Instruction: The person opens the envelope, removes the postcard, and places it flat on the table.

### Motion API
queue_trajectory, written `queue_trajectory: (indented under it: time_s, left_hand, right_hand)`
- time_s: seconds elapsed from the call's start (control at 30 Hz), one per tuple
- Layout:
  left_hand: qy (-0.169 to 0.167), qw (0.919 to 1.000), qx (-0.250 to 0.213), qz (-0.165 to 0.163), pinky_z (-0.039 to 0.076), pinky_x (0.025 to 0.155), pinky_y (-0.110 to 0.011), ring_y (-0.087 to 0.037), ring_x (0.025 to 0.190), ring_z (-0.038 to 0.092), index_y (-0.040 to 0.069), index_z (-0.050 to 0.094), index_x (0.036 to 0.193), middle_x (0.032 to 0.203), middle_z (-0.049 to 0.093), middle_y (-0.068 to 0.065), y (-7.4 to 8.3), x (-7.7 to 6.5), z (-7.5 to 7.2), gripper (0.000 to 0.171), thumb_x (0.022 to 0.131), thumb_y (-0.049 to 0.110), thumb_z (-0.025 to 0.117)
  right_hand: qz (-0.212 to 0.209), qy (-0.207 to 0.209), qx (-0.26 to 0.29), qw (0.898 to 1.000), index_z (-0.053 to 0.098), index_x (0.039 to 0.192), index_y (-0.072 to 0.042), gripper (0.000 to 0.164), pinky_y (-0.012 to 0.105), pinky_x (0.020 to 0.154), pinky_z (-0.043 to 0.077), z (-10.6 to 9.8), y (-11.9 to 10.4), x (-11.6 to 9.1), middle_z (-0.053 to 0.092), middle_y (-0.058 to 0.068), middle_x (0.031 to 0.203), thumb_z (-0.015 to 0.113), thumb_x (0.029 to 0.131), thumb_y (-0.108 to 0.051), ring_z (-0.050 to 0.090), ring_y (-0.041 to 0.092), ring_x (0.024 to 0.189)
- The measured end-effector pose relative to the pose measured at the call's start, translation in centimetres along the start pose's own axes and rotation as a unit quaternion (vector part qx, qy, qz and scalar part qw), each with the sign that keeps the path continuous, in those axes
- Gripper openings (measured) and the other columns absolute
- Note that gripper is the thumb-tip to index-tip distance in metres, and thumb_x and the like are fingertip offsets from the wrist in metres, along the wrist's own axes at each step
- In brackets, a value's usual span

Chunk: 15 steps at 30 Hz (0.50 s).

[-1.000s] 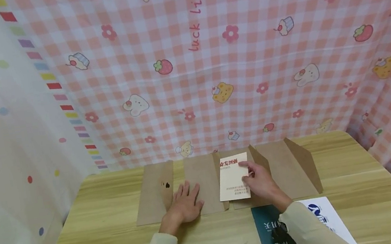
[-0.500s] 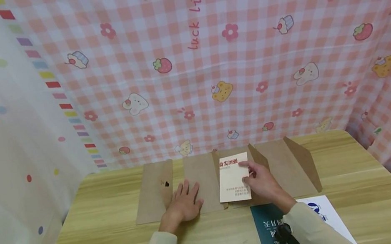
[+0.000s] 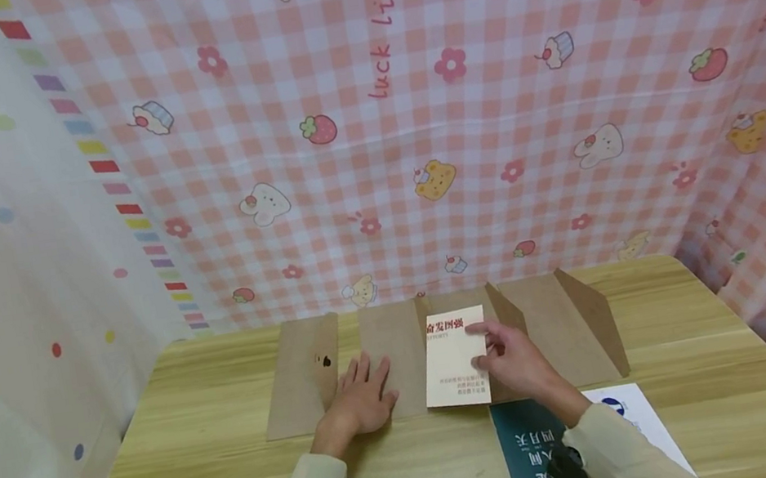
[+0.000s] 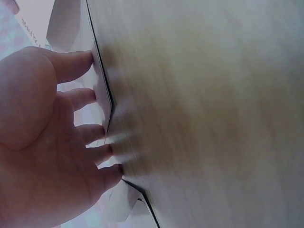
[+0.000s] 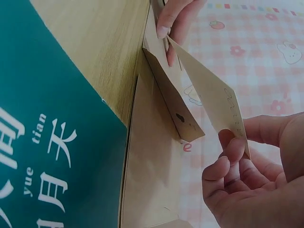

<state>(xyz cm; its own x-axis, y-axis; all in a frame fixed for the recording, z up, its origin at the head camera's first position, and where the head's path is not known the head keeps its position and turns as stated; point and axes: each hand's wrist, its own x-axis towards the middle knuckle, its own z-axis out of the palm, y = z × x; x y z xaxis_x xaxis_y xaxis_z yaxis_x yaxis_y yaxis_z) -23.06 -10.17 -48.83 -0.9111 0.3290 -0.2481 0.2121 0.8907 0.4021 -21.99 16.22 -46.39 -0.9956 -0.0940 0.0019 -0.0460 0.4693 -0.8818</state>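
My right hand (image 3: 520, 363) pinches the right edge of a cream card (image 3: 455, 360) with red characters, thumb on one side and fingers on the other. In the right wrist view the card (image 5: 211, 92) is tilted and held clear of the brown paper pieces. My left hand (image 3: 359, 404) lies palm down with spread fingers, its fingertips on a brown envelope-like paper (image 3: 394, 353). Beside it on the left is another brown paper (image 3: 295, 376) with a dark mark. Behind and right of the card are more brown folded papers (image 3: 548, 330) with raised flaps.
A teal booklet (image 3: 525, 474) with white characters lies at the front, partly under my right forearm. Right of it is a white sheet (image 3: 651, 422) with a blue logo. A pink checked cloth (image 3: 370, 150) hangs behind the wooden table (image 3: 187, 466).
The cream card, held by my right hand, has shifted slightly toward me and to the left. My right forearm has edged right, showing more of the teal booklet. My left hand stays put.
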Motion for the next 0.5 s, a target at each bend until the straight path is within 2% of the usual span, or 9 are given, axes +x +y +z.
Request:
queue_trajectory:
  time_s: [0.27, 0.5]
  left_hand:
    - [0.004, 1.0, 0.009, 0.002, 0.014, 0.119, -0.059, -0.044, 0.15, 0.009, 0.008, 0.032, 0.155, 0.163, 0.013, -0.026, -0.1, 0.1, 0.1, 0.058, 0.104, 0.032, 0.046]
    - [0.003, 0.9999, 0.01, 0.0, 0.014, 0.12, -0.059, -0.043, 0.15, 0.009, 0.008, 0.031, 0.156, 0.163, 0.012, -0.025, -0.1, 0.0, 0.1, 0.058, 0.105, 0.033, 0.045]
  right_hand:
    - [0.009, -0.007, 0.011, 1.0, 0.062, 0.131, -0.008, 0.045, 0.023, 0.053, 0.036, -0.1, 0.1, -0.6, 0.046, 0.005, 0.074, 0.07, 0.087, -0.001, 0.046, 0.019, 0.067]
    - [-0.003, -0.023, 0.02, 1.0, 0.062, 0.13, -0.006, 0.045, 0.023, 0.053, 0.035, -0.4, 0.2, -1.2, 0.045, 0.004, 0.072, 0.07, 0.087, 0.001, 0.045, 0.017, 0.064]
